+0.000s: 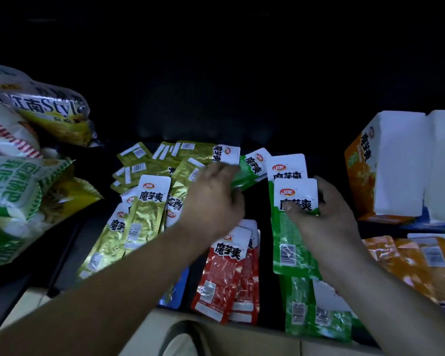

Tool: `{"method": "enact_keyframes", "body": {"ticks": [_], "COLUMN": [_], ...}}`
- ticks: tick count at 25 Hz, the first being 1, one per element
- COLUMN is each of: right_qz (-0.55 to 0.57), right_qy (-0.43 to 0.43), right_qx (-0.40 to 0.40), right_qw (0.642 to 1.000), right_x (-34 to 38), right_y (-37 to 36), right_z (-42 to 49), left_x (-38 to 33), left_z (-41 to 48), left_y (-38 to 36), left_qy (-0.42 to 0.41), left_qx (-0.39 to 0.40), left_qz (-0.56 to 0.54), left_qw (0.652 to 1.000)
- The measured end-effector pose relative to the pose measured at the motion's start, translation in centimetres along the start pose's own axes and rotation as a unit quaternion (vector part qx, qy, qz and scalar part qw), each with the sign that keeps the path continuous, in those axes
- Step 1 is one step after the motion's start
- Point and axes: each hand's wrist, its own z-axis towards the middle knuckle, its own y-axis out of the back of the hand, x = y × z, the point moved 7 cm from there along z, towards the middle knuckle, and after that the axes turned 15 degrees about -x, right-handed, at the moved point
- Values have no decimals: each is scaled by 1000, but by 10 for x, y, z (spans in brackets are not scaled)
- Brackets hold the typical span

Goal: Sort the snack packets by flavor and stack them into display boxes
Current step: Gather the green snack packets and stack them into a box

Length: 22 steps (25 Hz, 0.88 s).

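green packets [290, 227] | right hand [326, 214] pinches top one | left hand [211, 199] grip hidden, blurred

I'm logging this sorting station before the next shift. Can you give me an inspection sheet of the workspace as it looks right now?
Surface: dark tabletop, dimly lit, mostly covered.
Job's things: gold packets piled left of centre; red packets stacked at centre; green packets to their right; orange packets far right; orange-and-white display box at back right.
Clutter: large snack bags heaped at left.
Hands: left hand reaching into the pile at a green packet; right hand holding a green packet.
Cables: nothing seen.
Surroundings: too dark to tell.
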Motion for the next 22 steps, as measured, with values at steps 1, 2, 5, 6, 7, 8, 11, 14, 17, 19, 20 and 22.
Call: {"method": "enact_keyframes", "body": {"ticks": [1,2,5,6,7,8,11,14,17,19,20,22], "right_qz": [4,4,7,6,6,4,-34,-34,-15,-6,-4,-5], "right_qy": [0,5,16,14,12,10,15,-7,-2,15,21,36], "right_qx": [5,8,3,-2,-7,-12,-1,44,51,41,37,24], "right_qw": [1000,1000,1000,1000,1000,1000,999,998,999,999,999,999], "right_x": [1,3,7,8,8,8,8,3,9,13,14,15], "right_y": [1,1,1,1,3,4,3,-1,0,3,5,6], "right_z": [0,-1,-2,-3,-2,-3,-9,-17,-19,-14,-12,-7], "left_x": [11,24,45,46,45,44,44,43,32,22,23,37], "left_z": [11,17,3,-4,-10,-16,-29,-24,-14,-5,-2,-8], "left_y": [-7,-17,-36,-34,-30,-26,-19,-16,-3,19,30,42], "left_qy": [-28,-37,-57,-65,-73,-78,-111,-142,-181,-161,-105,104], "left_qx": [49,117,197,176,147,125,87,52,-3,-71,-102,-126], "left_qz": [114,199,247,235,222,214,235,226,201,155,103,-83], "left_qw": [992,972,947,954,961,966,962,962,963,972,984,983]}}
